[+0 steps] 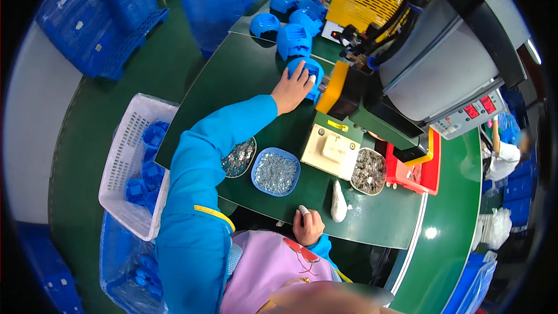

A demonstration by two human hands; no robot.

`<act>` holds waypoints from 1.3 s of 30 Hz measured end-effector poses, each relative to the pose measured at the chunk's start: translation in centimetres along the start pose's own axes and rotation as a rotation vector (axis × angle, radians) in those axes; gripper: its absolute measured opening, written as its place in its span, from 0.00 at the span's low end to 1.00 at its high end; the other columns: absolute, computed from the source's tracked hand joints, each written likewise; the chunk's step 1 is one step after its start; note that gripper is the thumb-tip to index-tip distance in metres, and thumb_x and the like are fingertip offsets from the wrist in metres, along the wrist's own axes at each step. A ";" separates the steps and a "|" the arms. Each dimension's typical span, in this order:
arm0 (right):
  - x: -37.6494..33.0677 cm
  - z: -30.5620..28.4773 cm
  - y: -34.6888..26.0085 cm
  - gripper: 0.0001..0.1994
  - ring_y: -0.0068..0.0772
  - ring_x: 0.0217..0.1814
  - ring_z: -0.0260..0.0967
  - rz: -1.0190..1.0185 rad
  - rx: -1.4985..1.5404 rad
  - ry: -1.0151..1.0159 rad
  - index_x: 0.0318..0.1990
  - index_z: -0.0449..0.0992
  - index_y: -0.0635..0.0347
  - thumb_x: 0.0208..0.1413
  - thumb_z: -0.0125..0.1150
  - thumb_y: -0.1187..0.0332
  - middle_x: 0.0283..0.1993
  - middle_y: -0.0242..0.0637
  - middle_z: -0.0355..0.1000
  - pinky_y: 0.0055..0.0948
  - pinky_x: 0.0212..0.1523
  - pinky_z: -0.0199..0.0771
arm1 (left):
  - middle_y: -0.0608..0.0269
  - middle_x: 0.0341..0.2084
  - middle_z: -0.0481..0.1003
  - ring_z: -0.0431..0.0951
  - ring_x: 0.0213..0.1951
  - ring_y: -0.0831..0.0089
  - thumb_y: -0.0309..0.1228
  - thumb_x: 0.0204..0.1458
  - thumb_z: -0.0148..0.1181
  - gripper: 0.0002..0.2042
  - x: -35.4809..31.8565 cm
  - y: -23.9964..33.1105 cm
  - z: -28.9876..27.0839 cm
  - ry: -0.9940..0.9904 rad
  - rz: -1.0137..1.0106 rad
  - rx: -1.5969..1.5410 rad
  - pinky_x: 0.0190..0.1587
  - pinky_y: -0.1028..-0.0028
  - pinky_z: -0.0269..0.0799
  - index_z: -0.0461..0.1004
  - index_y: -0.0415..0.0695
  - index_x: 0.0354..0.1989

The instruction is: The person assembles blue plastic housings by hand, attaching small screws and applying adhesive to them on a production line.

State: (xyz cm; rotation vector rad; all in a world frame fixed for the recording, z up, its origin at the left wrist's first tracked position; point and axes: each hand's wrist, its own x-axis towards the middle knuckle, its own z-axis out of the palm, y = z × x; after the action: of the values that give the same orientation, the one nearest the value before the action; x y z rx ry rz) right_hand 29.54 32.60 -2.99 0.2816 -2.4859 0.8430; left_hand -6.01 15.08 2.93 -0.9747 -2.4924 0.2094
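Note:
My left hand (pixel 293 88) reaches far across the green worktable, its fingers laid over a rounded blue plastic housing (pixel 314 68) and gripping it. Several similar blue housings (pixel 293 40) stand in a line beyond it. At the near edge of the table my right hand (pixel 308 225) is curled closed, a white cover on one finger; what it may hold is hidden. Beside it lies a white wrapped, bottle-shaped thing (pixel 338 202). A cream fixture block (pixel 331 152) sits under the press (pixel 395 122). A blue bowl (pixel 276 172) holds small clear or silvery parts.
Another bowl of small metal parts (pixel 239 158) stands left of the blue one, a third (pixel 368 171) right of the fixture. A red tray (pixel 430 166) is farther right. A white crate (pixel 125 163) of blue parts stands at left. Other people work beyond the press and at far right.

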 end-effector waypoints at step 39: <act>-0.8 -1.7 1.0 0.11 0.36 0.29 0.70 -0.089 0.055 0.088 0.40 0.75 0.62 0.52 0.67 0.69 0.29 0.37 0.66 0.31 0.26 0.71 | 0.42 0.63 0.62 0.63 0.64 0.47 0.36 0.48 0.72 0.38 -4.3 -7.3 -9.0 -0.177 -0.352 -0.608 0.65 0.55 0.61 0.59 0.33 0.65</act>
State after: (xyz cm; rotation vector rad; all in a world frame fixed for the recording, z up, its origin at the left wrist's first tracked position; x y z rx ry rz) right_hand 30.58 34.52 -2.75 0.3643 -2.3536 0.8694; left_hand -3.45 6.54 11.53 -0.7215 -2.9048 -0.6313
